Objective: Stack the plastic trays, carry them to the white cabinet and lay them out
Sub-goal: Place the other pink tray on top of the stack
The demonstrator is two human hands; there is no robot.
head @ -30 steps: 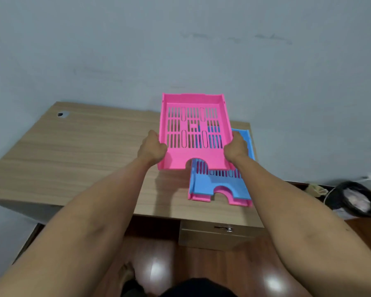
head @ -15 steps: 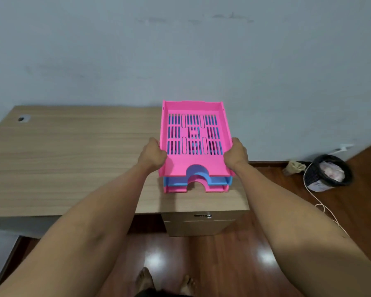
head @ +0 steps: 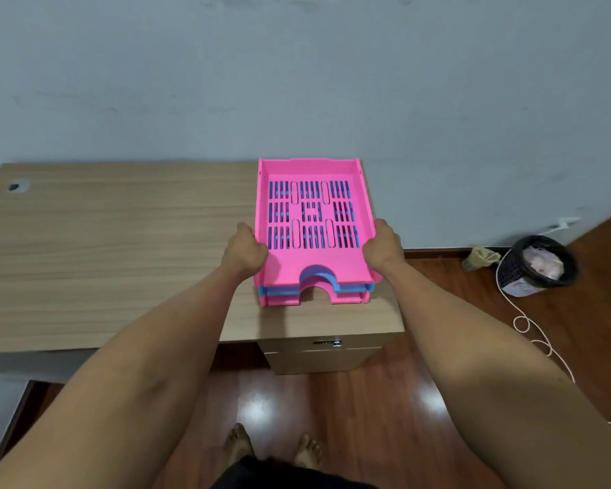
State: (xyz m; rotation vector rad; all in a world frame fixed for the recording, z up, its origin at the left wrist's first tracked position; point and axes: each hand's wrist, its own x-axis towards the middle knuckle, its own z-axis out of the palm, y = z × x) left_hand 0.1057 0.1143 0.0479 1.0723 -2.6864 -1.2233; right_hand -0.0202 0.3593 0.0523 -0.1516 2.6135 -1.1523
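Three slotted plastic trays sit nested at the near right corner of the pale wooden desk [head: 120, 241]: a pink slotted plastic tray [head: 313, 220] on top, a blue tray [head: 353, 286] beneath it and another pink tray [head: 283, 301] at the bottom. The left hand [head: 246, 250] grips the top tray's left wall, the right hand [head: 383, 247] its right wall. Stacking looks about done; I'd say lifting the pile, carrying it to the white cabinet, which isn't in sight, and laying the trays out all remain.
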